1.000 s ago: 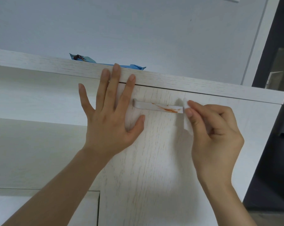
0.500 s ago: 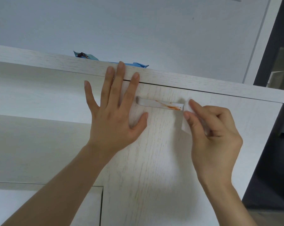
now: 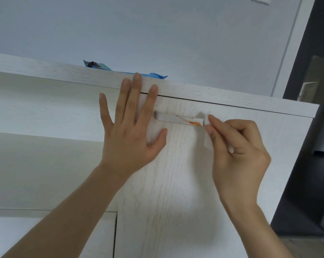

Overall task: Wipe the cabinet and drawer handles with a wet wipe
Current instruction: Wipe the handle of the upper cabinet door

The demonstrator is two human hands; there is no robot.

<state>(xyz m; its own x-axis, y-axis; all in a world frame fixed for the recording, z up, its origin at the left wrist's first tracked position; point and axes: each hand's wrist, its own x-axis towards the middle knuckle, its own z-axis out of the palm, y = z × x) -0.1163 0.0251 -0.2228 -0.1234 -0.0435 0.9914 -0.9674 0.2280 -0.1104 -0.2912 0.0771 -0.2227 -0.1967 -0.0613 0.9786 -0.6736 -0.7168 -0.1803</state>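
Observation:
A pale wood-grain cabinet door [image 3: 176,183] has a recessed slot handle [image 3: 168,118] near its top, with an orange-red smear at the slot's right end. My right hand [image 3: 237,151] pinches a folded white wet wipe [image 3: 206,135] between thumb and forefinger, and the wipe's top edge touches the right end of the handle. To the left of the handle, my left hand [image 3: 129,127] lies flat on the door with straight, spread fingers. Its fingertips reach the cabinet's top edge.
A blue wet-wipe packet [image 3: 124,70] lies on the cabinet top [image 3: 232,97]. Left of the door is an open shelf recess [image 3: 36,164], with another door panel [image 3: 51,237] below it. A grey wall is behind and a dark doorway [image 3: 319,127] at the right.
My right hand has brought the wipe up and slightly left onto the right end of the handle. My left hand stays flat on the door.

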